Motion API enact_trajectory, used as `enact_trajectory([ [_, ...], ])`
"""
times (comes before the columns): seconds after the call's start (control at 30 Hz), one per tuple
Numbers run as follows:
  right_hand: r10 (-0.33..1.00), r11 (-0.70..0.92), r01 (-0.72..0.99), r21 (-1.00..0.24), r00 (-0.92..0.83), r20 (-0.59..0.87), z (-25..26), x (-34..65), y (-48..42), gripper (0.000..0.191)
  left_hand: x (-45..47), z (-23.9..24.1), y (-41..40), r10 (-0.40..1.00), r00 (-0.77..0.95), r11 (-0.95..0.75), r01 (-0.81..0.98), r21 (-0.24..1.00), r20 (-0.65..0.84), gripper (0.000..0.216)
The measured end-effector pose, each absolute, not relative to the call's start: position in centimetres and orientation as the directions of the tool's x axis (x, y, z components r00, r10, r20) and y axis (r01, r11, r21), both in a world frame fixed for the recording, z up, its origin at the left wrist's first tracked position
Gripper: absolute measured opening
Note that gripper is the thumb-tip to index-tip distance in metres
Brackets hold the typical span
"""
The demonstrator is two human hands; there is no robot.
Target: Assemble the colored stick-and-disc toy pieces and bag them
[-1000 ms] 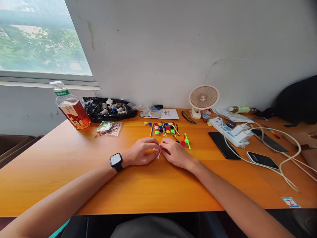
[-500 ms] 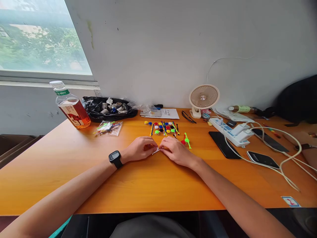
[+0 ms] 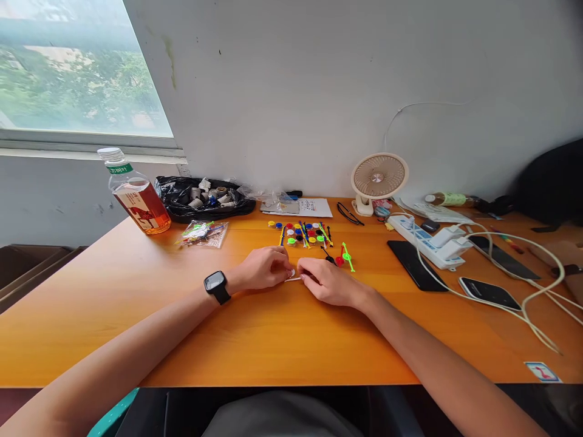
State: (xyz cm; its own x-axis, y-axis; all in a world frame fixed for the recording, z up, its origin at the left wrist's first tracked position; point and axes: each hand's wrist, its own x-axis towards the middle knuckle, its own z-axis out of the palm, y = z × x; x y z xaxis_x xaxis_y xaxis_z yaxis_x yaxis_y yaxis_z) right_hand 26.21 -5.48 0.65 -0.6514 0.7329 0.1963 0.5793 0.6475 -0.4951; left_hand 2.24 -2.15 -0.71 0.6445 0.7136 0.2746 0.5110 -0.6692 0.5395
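Note:
My left hand [image 3: 262, 269], with a black smartwatch on the wrist, pinches a small white round plastic piece [image 3: 292, 273] at its fingertips. Just below it, a thin white plastic arrow [image 3: 293, 279] runs across to the closed fingertips of my right hand [image 3: 328, 282]. Whether the two white pieces are joined I cannot tell. Beyond my right hand lie spinner arrows on round bases: a black one [image 3: 330, 259], a red one [image 3: 339, 260] and a green one [image 3: 347, 257]. Behind my hands, several coloured round bases [image 3: 291, 241] and loose arrows [image 3: 306, 235] are grouped on the table.
A tea bottle [image 3: 142, 206], a black bag of grey tube pieces [image 3: 177, 209] and a clear packet [image 3: 214, 235] stand left. At right are a fan [image 3: 380, 176], a power strip [image 3: 421, 243], phones [image 3: 489, 293] and looping white cables. Another person's arm [image 3: 565, 267] shows at the right edge.
My hands have drawn slightly apart, so the white round piece and arrow show more. The black spinner is now less hidden by my right hand. The whole view has shifted slightly.

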Motion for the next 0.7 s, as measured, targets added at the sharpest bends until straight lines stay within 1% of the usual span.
enact_trajectory([
  [0.2,0.738,0.613,0.554,-0.564,-0.655,0.16,1.0,26.3,-5.4,0.017,2.5,-1.3,-1.9,0.698,0.65,-0.694,0.507,0.511,0.302,0.012],
  [0.3,0.758,0.582,0.537,-0.611,-0.631,0.166,0.7,26.4,-5.0,0.016,2.4,-1.8,-1.7,0.684,0.652,-0.704,0.472,0.53,0.327,0.011],
  [0.4,0.777,0.559,0.527,-0.64,-0.604,0.181,0.1,26.5,-4.6,0.019,2.2,-2.1,-1.5,0.681,0.65,-0.694,0.428,0.578,0.336,0.013],
  [0.47,0.784,0.548,0.523,-0.653,-0.594,0.182,-0.2,26.5,-4.5,0.02,2.0,-2.2,-1.4,0.688,0.652,-0.669,0.402,0.625,0.317,0.017],
  [0.6,0.801,0.531,0.499,-0.685,-0.561,0.211,-0.8,26.2,-4.4,0.019,1.8,-1.8,-1.4,0.738,0.619,-0.566,0.351,0.746,0.268,0.03],
  [0.63,0.805,0.529,0.485,-0.697,-0.547,0.23,-1.0,26.0,-4.4,0.018,1.7,-1.7,-1.5,0.756,0.592,-0.548,0.342,0.763,0.278,0.033],
  [0.7,0.81,0.534,0.451,-0.715,-0.517,0.278,-1.3,25.6,-4.4,0.016,1.7,-1.4,-1.7,0.77,0.55,-0.558,0.334,0.759,0.324,0.035],
])
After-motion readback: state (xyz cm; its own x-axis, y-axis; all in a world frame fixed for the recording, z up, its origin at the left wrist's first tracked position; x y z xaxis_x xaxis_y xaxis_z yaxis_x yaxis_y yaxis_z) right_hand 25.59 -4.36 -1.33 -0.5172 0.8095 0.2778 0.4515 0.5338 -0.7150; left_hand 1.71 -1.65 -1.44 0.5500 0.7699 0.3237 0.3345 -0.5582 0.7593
